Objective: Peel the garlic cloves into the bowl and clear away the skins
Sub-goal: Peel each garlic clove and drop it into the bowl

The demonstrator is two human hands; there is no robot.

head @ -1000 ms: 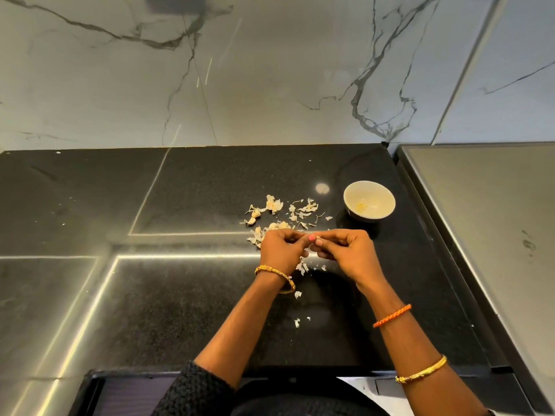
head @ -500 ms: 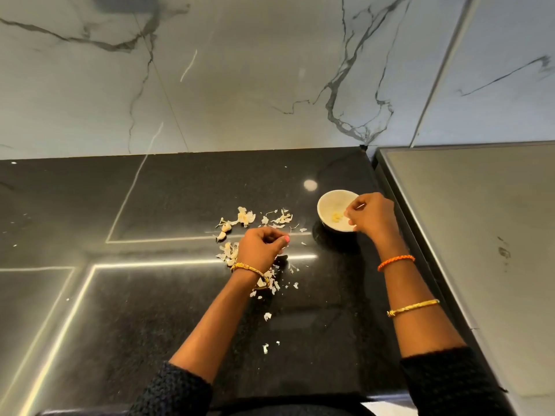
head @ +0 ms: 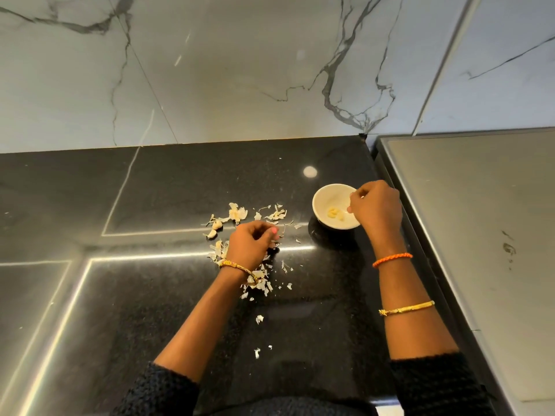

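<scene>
Seen from the head camera, a person's right hand (head: 375, 210) hovers over the right rim of the white bowl (head: 322, 202) near the counter's (head: 150, 310) back right corner, fingers curled; whether they still pinch anything cannot be told. Peeled cloves (head: 335, 213) lie inside. The left hand (head: 250, 244) sits curled amid the skins (head: 270, 214); what it holds is hidden. Likely risks: a sleeve or wrist scattering the light skins, or flakes dropping into the bowl. Unpeeled cloves (head: 216, 225) wait further left of the skins.
</scene>
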